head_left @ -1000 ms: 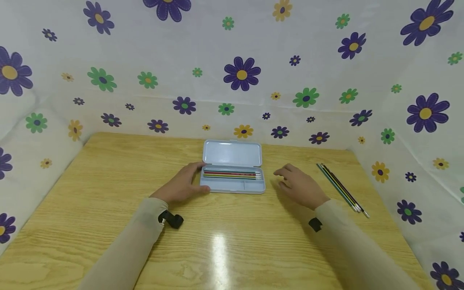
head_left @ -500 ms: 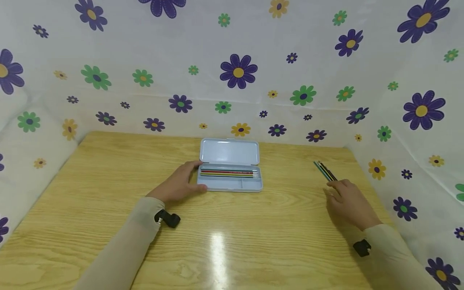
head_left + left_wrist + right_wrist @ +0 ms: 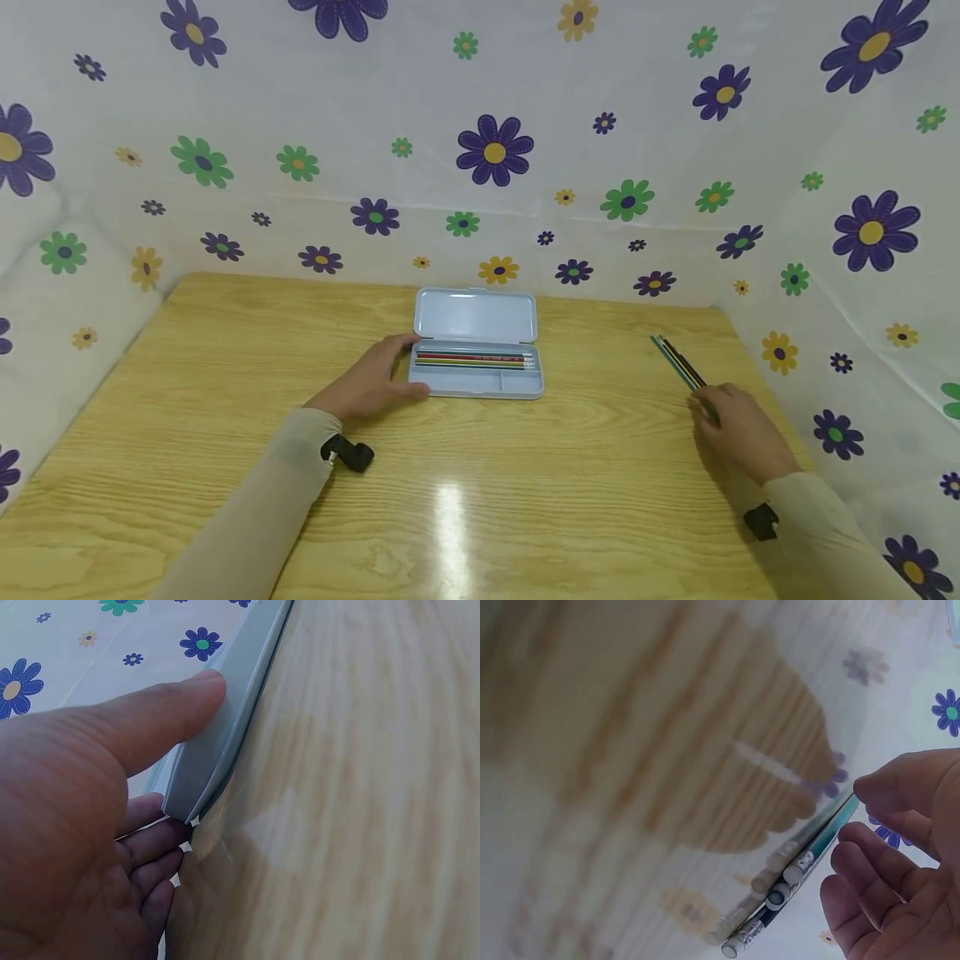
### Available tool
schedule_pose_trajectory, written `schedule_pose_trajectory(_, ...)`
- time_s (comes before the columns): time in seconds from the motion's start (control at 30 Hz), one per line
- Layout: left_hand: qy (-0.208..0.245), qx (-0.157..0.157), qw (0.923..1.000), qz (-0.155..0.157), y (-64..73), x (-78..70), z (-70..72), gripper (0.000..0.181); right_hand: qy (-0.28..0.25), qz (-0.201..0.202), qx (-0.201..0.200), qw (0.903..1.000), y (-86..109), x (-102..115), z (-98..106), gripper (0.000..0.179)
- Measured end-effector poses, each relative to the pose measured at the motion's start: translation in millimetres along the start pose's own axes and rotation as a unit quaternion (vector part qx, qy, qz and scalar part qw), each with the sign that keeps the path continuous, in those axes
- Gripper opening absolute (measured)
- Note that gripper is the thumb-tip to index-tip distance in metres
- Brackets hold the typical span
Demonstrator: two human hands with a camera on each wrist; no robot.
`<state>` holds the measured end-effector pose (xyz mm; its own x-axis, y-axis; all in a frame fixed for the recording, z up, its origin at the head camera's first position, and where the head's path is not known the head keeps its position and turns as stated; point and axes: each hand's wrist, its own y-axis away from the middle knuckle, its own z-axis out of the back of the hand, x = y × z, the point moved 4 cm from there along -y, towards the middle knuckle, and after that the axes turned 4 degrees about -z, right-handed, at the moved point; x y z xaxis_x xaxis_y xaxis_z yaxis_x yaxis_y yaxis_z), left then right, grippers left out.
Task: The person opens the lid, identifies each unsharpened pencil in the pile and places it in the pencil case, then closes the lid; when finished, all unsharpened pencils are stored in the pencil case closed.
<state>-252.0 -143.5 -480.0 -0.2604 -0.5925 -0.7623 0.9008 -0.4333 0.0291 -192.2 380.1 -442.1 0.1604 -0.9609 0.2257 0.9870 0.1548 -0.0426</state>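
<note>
A pale blue pencil case point(image 3: 463, 384) lies on the table with its lid point(image 3: 476, 315) raised. Several striped and coloured pencils point(image 3: 472, 360) rest in its back compartment. My left hand point(image 3: 367, 383) grips the case's left end, thumb along the near side; the left wrist view shows the thumb point(image 3: 199, 701) against the case wall. Over at the right, my right hand point(image 3: 742, 429) pinches a small bunch of loose pencils point(image 3: 681, 362), covering their near part. Their eraser ends point(image 3: 780, 889) show in the right wrist view, the thumb tip right at a teal pencil point(image 3: 829, 836).
The wooden table point(image 3: 570, 500) is enclosed by a white cloth point(image 3: 420, 100) printed with flowers along the back and sides. Two front compartments of the case hold nothing visible. Each wrist carries a black camera mount point(image 3: 351, 454).
My right hand has moved from beside the case rightward to the loose pencils, then slid slightly toward their eraser ends. The left hand has kept its hold on the case.
</note>
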Motion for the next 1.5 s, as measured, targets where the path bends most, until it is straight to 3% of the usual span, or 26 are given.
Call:
schedule_pose_trajectory(0.3, 0.002, 0.0, 1.0, 0.004, -0.8, 0.4, -2.0, 0.094, -0.007, -0.027, 0.02, 0.9994, -0.4, -6, 5, 0.029)
schedule_pose_trajectory(0.7, 0.004, -0.001, 1.0, 0.0, -1.5, -0.7, -0.8, 0.091, -0.015, -0.026, 0.036, 0.9989, -3.0, -5, 8, 0.028)
schedule_pose_trajectory(0.97, -0.003, -0.001, 1.0, 0.0, -0.6, -2.6, 0.7, 0.091, -0.018, -0.023, 0.049, 0.9984, -6.0, 4, 6, 0.026)
schedule_pose_trajectory(1.23, -0.003, 0.0, 1.0, -0.003, -0.5, -3.3, 1.4, 0.092, -0.008, 0.011, 0.035, 0.9993, -13.0, 19, 3, 0.017)
schedule_pose_trajectory(1.5, -0.002, -0.001, 1.0, -0.005, -0.4, -1.9, 0.0, 0.092, -0.023, 0.006, 0.043, 0.9988, -17.4, 31, -3, 0.017)
